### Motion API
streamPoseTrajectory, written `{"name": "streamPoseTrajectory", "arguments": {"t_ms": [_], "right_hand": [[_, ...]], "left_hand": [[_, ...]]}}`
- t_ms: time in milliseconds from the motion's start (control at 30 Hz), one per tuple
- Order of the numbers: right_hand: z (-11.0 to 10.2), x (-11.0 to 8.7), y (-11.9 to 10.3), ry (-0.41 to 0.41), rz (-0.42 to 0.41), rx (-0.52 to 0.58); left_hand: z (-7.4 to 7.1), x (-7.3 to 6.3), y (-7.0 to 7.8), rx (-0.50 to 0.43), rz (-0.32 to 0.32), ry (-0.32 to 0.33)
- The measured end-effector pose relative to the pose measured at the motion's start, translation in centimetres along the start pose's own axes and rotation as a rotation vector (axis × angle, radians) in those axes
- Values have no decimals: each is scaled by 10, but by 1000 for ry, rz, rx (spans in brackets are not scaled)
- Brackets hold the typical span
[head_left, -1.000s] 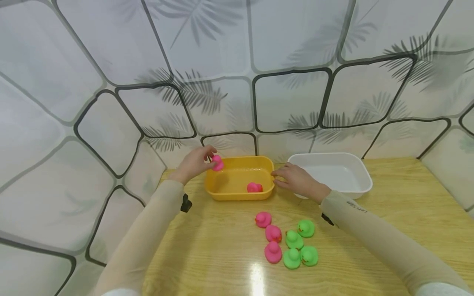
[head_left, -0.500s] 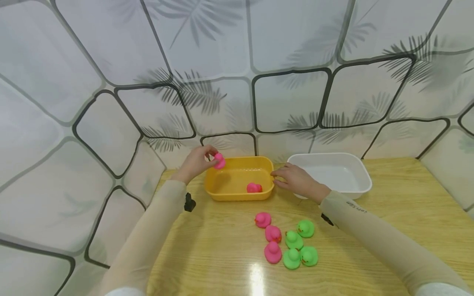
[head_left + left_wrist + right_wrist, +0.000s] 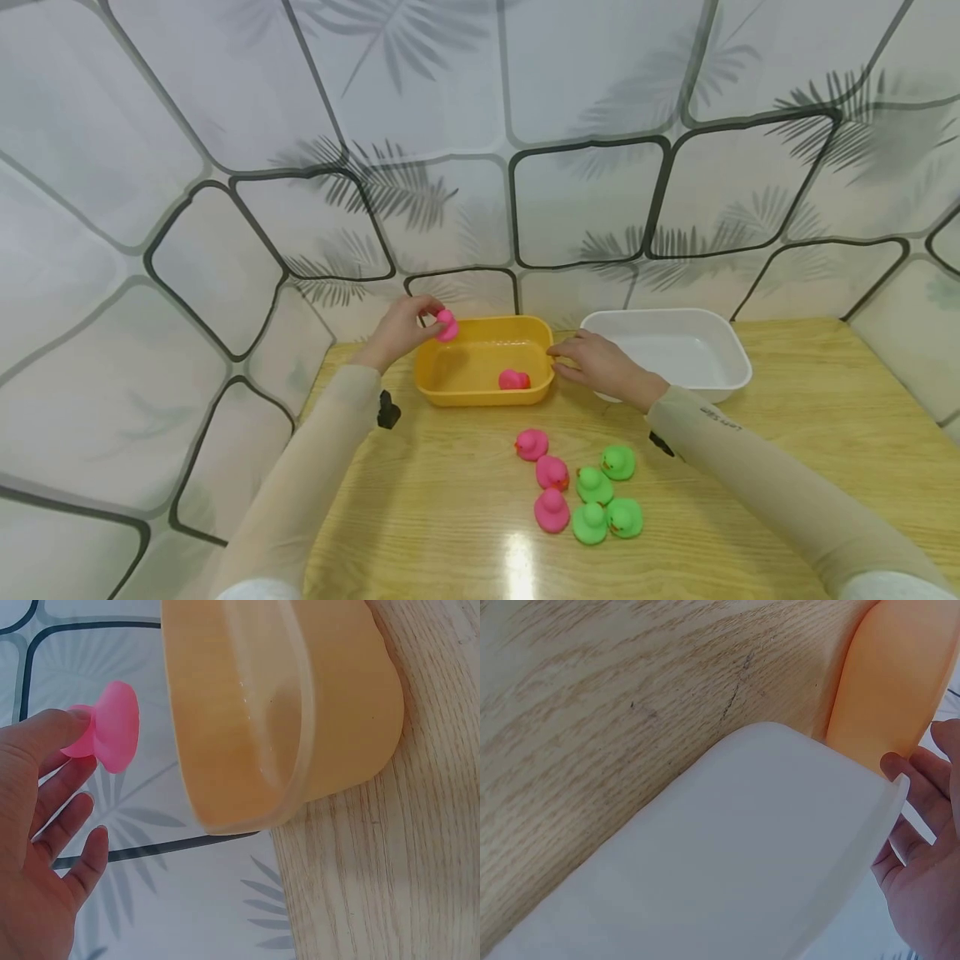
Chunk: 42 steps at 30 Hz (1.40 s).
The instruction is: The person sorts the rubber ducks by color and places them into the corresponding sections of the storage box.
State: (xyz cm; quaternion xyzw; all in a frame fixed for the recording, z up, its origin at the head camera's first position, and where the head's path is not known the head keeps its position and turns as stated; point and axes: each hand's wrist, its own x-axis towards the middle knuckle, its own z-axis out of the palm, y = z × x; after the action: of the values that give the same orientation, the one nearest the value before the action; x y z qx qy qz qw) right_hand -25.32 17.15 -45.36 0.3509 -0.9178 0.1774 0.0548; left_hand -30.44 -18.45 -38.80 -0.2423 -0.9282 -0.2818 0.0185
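In the head view, my left hand (image 3: 401, 329) pinches a pink rubber duck (image 3: 447, 326) over the far left corner of the yellow plastic tub (image 3: 483, 398). The left wrist view shows the thumb and fingertips on the duck's narrower part, with its broad base (image 3: 120, 727) facing the tub. Another pink duck (image 3: 513, 380) lies inside the tub near its front right. My right hand (image 3: 603, 365) touches the tub's right rim with loosely bent fingers; its wrist view shows fingertips at the orange-looking wall (image 3: 885, 682). Part of this hand is cut off there.
On the wooden table (image 3: 420, 508), three pink ducks (image 3: 552, 473) and several green ducks (image 3: 595, 485) stand in front of the tubs. A white plastic tub (image 3: 690, 387) sits to the right, partly beneath my right forearm. A patterned wall (image 3: 592, 208) rises behind.
My left hand has shifted slightly right and a little upward with the pink duck. The right hand has stayed at the yellow tub's rim. The other ducks are where they were.
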Motion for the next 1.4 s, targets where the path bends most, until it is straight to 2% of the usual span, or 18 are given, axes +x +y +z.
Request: {"name": "streamPoseTrajectory", "arguments": {"t_ms": [267, 500, 933, 1100, 1400], "right_hand": [[-2, 1, -1, 7, -7, 6], [-1, 0, -1, 11, -5, 4], [-3, -1, -3, -4, 11, -3], [-2, -1, -3, 1, 9, 4], [-2, -1, -4, 3, 8, -1]], "left_hand": [[4, -1, -3, -15, 5, -21], [5, -4, -5, -31, -25, -51], [11, -23, 2, -44, -2, -43], [15, -32, 5, -54, 36, -48], [26, -44, 13, -91, 155, -46]]}}
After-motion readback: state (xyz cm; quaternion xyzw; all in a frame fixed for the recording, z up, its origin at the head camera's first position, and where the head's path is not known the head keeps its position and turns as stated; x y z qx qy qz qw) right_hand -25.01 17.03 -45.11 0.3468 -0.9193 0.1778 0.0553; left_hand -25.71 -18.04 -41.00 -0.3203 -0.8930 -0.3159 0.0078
